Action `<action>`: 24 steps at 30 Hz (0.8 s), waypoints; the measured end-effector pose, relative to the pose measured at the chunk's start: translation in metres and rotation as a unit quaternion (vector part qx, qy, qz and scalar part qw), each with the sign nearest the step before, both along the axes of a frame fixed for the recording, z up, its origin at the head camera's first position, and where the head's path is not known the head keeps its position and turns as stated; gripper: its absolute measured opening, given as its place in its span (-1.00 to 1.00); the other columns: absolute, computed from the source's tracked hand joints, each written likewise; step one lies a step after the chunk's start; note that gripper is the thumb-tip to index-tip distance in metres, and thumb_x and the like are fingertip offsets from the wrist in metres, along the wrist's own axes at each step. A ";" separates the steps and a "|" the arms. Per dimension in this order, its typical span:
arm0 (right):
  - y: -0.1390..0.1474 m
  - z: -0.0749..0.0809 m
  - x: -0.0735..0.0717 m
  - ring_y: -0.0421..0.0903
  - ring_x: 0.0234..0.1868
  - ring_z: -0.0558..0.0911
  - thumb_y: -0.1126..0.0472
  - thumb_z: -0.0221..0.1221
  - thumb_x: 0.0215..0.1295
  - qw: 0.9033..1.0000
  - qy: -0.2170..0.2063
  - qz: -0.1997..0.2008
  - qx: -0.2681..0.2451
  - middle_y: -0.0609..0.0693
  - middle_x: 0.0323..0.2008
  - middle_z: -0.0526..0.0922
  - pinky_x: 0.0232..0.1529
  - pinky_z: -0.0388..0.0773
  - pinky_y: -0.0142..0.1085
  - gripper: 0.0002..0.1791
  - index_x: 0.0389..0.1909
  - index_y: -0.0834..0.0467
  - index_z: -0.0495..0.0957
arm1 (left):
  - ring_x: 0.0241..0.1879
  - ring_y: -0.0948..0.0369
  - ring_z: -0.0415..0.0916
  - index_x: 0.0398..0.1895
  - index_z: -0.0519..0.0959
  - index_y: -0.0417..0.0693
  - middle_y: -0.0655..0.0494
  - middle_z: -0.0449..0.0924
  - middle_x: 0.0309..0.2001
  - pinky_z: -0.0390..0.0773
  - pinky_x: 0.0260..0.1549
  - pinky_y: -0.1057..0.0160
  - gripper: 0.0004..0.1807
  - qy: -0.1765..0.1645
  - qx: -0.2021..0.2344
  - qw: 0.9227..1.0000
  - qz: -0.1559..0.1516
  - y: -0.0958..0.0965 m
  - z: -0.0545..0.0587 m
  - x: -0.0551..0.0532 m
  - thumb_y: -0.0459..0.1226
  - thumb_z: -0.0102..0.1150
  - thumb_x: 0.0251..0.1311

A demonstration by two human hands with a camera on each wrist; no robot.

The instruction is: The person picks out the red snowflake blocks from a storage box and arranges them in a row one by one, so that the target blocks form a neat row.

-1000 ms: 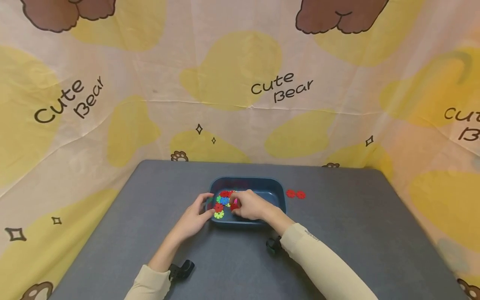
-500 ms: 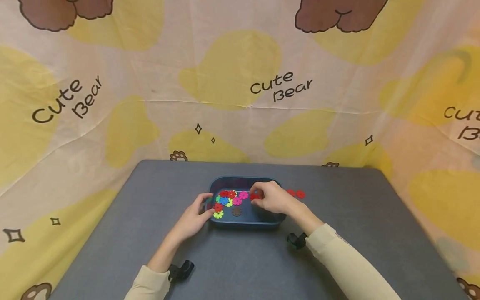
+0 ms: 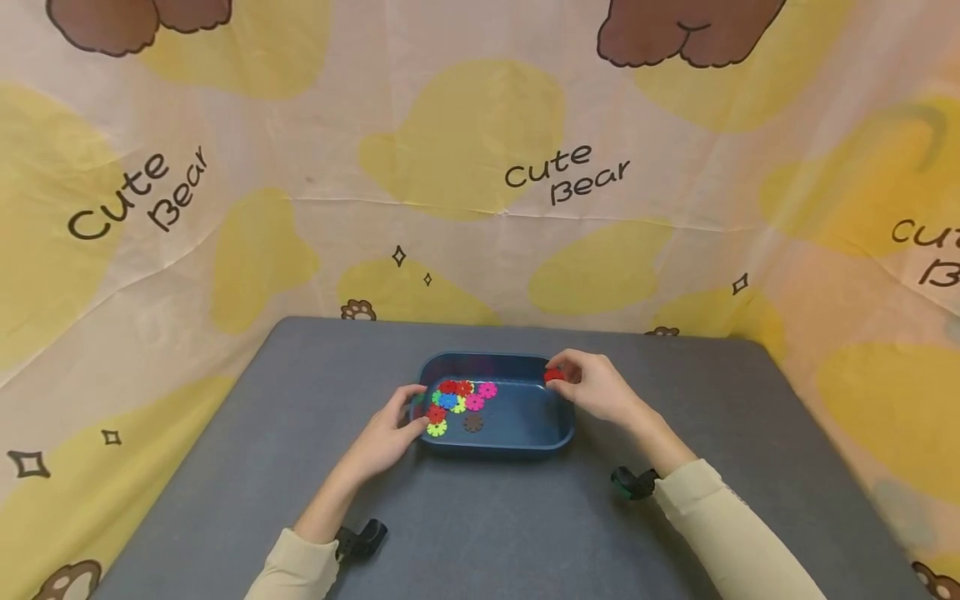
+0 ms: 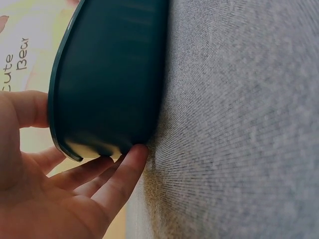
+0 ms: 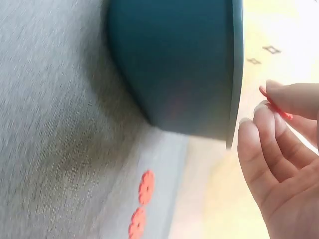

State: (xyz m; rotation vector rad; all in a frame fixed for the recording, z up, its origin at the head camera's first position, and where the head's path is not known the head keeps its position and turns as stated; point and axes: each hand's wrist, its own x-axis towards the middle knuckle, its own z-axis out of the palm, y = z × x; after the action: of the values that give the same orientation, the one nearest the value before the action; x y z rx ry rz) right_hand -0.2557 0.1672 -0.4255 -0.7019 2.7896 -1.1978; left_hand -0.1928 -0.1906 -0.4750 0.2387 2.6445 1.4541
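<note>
Left hand [image 3: 387,437] holds tray [image 3: 521,421] at left end, thumb on rim, fingers spread against the outside wall; colored pieces [image 3: 447,401] bunch toward that end, tray floor showing from them to right wall. Right hand [image 3: 600,390] pinches a red piece [image 3: 553,375] just above the rim near far right corner; two more red pieces [image 5: 146,187] lie on table [image 3: 480,517] near tray's right end.

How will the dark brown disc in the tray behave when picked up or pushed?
The dark brown disc is probably light and stiff: the similar red disc pinched by the right hand looks thin, with no obvious droop. Pushed, the brown one should slide rather than roll, since it lies flat in the tray. Its notched rim may help grip.
</note>
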 end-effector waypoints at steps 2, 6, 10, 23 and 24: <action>0.007 -0.001 -0.001 -0.10 -0.38 0.58 0.20 0.37 0.29 1.000 -0.001 -0.018 -0.004 -0.10 -0.38 0.65 -0.38 0.58 -0.25 -0.70 0.02 0.17 0.66 | 0.45 -0.24 0.20 0.45 0.26 0.01 -0.26 0.22 0.48 0.26 0.31 -0.31 -0.43 0.001 0.000 1.000 0.000 0.000 0.001 0.000 -0.21 0.14 0.43; 0.022 -0.003 -0.001 -0.08 -0.34 0.63 0.22 0.35 0.31 0.999 -0.017 -0.040 -0.018 -0.06 -0.34 0.68 -0.35 0.62 -0.21 -0.72 0.01 0.16 0.66 | 0.45 -0.23 0.21 0.45 0.26 0.03 -0.25 0.22 0.48 0.26 0.32 -0.29 -0.43 -0.001 -0.001 1.000 0.001 0.001 0.001 -0.001 -0.19 0.13 0.43; 0.035 -0.008 -0.001 -0.06 -0.36 0.65 0.24 0.34 0.32 0.998 -0.025 -0.056 -0.028 -0.02 -0.31 0.69 -0.35 0.63 -0.21 -0.73 0.02 0.17 0.65 | 0.45 -0.22 0.21 0.46 0.26 0.02 -0.24 0.23 0.48 0.25 0.33 -0.29 -0.43 -0.002 -0.001 1.000 0.002 0.001 0.001 -0.001 -0.19 0.12 0.44; 0.081 -0.036 -0.011 0.02 -0.40 0.70 0.21 0.33 0.34 0.991 -0.073 -0.112 -0.022 0.07 -0.38 0.64 -0.32 0.65 -0.21 -0.64 0.08 0.29 0.58 | 0.45 -0.24 0.21 0.46 0.26 0.02 -0.26 0.23 0.48 0.26 0.32 -0.30 -0.43 -0.005 -0.004 1.000 0.005 0.000 0.001 0.000 -0.20 0.13 0.44; 0.083 -0.038 -0.013 0.00 -0.42 0.70 0.22 0.33 0.34 0.991 -0.073 -0.114 -0.018 0.06 -0.40 0.63 -0.33 0.64 -0.20 -0.64 0.08 0.30 0.58 | 0.45 -0.24 0.21 0.46 0.26 0.03 -0.25 0.23 0.48 0.26 0.32 -0.30 -0.43 -0.007 -0.004 1.000 0.006 0.000 0.000 0.001 -0.20 0.13 0.44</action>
State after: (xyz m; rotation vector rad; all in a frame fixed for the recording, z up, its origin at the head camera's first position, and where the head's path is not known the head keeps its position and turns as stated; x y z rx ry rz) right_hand -0.2683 0.2505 -0.4637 -0.2881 2.7887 -1.2772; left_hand -0.1921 -0.1905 -0.4745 0.2114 2.6447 1.4424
